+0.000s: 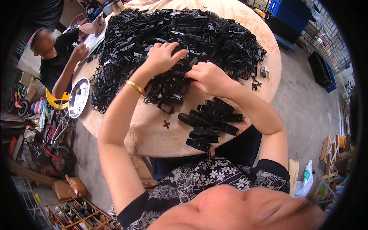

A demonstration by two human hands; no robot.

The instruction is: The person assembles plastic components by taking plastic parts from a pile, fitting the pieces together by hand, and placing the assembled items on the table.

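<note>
Left hand (163,57) is open at the black heap (176,28), upper centre; right hand (209,78) curls, contents hidden; stacked parts (207,122), lower centre, lie apart, perhaps against mixing.

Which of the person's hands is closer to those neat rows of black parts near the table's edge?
Right. The right hand is just beyond the neat rows; the left hand is farther off, over the big pile.

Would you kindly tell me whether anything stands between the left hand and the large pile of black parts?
Nothing visible does: the left hand is over the large pile of black parts, though contact is unclear. The right hand is to its right, and the smaller group of black parts lies nearer the body.
</note>
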